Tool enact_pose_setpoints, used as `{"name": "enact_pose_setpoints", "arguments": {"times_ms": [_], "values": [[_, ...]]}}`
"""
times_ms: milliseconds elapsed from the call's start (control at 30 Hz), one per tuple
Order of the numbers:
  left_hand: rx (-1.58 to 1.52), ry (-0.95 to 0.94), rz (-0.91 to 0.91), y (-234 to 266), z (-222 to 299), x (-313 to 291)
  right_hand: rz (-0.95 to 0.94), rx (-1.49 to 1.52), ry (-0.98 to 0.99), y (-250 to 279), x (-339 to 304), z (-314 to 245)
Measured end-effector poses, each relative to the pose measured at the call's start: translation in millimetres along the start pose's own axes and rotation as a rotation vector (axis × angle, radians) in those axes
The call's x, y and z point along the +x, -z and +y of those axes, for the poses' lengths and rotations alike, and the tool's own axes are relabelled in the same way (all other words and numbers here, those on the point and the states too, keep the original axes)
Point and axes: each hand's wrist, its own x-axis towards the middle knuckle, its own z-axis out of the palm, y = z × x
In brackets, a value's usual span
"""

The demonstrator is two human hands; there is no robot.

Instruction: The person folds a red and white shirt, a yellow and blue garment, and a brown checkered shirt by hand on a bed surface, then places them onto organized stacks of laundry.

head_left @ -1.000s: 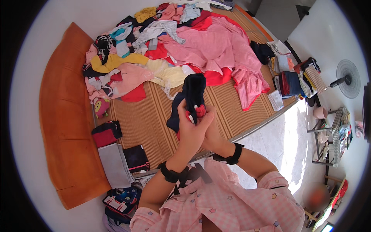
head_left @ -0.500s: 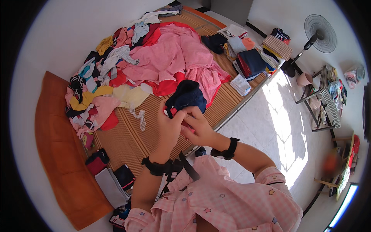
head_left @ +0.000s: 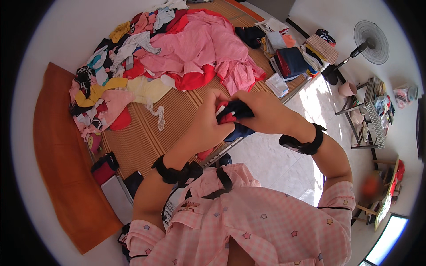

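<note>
A dark navy garment with red or pink parts is bunched between my two hands, above the near edge of the mat-covered bed. My left hand grips its left side, with thumb and fingers closed around a red and white edge. From the right, my right hand holds the dark cloth, its fingers curled over the top. Much of the garment is hidden behind the hands, so its exact kind cannot be told. A bit of red cloth shows below my left wrist.
Loose clothes lie heaped at the bed's far left, beside a large pink sheet. Folded stacks stand at the far right, a folded white cloth nearer. An orange-brown padded board lines the left. A fan stands at right.
Both hands have moved up and apart, the right one further right. The navy garment has dropped from above the hands to between and below them. My view has shifted slightly.
</note>
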Motion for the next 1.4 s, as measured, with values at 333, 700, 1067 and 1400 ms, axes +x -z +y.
{"name": "enact_pose_setpoints", "arguments": {"times_ms": [333, 700, 1067, 1400], "values": [[0.214, 0.009, -0.077, 34, -89, -48, 0.234, -0.021, 0.075, -19, 12, -17], [0.328, 0.121, -0.265, 76, -176, -8, 0.14, -0.153, 0.111, -40, 36, 39], [0.946, -0.178, -0.027, 82, -283, -6, -0.053, -0.047, 0.175, -138, 50, 93], [1.009, 0.281, -0.295, -7, -421, -136, -0.47, 0.067, -0.041, -383, 12, 233]]}}
